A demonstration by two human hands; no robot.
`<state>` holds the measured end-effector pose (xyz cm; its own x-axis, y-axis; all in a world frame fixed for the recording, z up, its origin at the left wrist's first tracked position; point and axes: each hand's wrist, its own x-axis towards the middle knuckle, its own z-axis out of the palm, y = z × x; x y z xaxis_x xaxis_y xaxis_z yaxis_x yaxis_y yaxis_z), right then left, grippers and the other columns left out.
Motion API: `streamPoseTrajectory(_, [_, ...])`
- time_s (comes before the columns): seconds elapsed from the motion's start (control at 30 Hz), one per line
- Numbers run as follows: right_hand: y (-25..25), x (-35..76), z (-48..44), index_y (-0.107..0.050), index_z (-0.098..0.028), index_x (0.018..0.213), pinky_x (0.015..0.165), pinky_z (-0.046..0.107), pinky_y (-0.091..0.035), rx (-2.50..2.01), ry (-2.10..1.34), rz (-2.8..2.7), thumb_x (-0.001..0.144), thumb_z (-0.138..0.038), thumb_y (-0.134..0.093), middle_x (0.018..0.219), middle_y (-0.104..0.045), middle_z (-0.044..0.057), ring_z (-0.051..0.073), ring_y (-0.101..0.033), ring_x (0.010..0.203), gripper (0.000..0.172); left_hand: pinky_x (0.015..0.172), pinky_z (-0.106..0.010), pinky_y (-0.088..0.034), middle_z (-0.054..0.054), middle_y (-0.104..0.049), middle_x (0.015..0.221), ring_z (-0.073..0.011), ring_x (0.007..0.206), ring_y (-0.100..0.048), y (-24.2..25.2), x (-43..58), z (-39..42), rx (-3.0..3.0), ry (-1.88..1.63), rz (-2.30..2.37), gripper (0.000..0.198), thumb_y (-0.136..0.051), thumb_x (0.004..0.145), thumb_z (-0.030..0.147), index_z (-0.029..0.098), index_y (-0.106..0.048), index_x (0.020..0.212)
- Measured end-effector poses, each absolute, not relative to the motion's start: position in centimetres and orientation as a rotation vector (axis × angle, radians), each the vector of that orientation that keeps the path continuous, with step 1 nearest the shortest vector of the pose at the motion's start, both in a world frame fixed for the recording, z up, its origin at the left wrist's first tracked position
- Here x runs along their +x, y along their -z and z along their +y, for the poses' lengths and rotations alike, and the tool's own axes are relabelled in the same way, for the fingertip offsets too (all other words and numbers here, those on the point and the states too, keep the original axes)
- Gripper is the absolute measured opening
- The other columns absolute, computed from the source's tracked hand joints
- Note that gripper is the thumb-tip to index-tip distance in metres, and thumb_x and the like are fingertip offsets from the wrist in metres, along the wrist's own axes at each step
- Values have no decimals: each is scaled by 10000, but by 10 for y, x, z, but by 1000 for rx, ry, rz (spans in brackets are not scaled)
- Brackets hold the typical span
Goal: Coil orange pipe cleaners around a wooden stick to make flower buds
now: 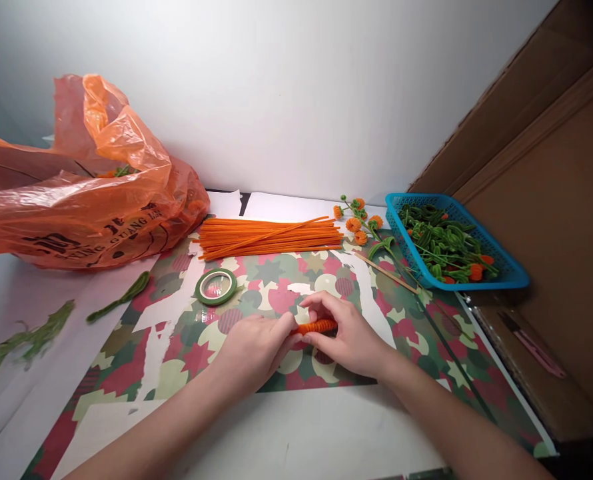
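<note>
An orange coiled pipe cleaner point(317, 327) lies level between my two hands, low over the patterned sheet. My left hand point(262, 343) pinches its left end between thumb and fingers. Around its right end curl the thumb and fingers of my right hand point(349, 335), which hide part of the coil. Beyond my hands, a bundle of straight orange pipe cleaners point(269, 238) lies across the sheet. A roll of green tape point(200, 289) rests flat to the left, nearer my left hand.
An orange plastic bag point(141, 193) stands at left, near a green pipe-cleaner leaf point(121, 300). A stem of orange pipe-cleaner flowers point(353, 225) and a thin stick point(389, 274) lie at right. The blue basket point(471, 286) holds green pieces; a pink utility knife point(536, 350) lies by cardboard point(551, 187).
</note>
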<state>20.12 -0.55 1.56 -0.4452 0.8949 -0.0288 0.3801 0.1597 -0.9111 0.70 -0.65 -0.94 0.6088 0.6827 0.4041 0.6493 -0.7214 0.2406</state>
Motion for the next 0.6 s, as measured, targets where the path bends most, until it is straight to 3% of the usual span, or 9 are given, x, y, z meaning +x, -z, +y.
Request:
streamPoseTrajectory(0.27, [-19, 201, -8, -468, -237, 1052, 649, 252, -418, -1233, -1195, -2065, 816, -139, -534, 914, -500, 3, 124, -481, 736, 263, 457, -242, -236, 58, -550, 513, -102, 394, -453, 10, 8, -5, 2774, -771, 1048, 199, -320, 940, 170, 197, -412, 765])
streamPoseTrajectory(0.47, [-18, 200, -9, -461, -207, 1020, 796, 317, -411, -1179, -974, -2326, 779, -56, -452, 1020, -536, 51, 189, -472, 959, 285, 438, -253, -198, 64, -501, 480, -92, 382, -419, 8, 13, -7, 2823, -833, 988, 267, -311, 946, 183, 200, -366, 686])
streamPoseTrajectory(0.6, [-11, 198, -8, -471, -188, 959, 770, 324, -397, -1147, -869, -2412, 682, -20, -435, 921, -560, 43, 184, -474, 847, 326, 440, -256, -193, 64, -487, 480, -84, 386, -403, 8, 17, -11, 2851, -823, 935, 280, -309, 928, 140, 196, -356, 657])
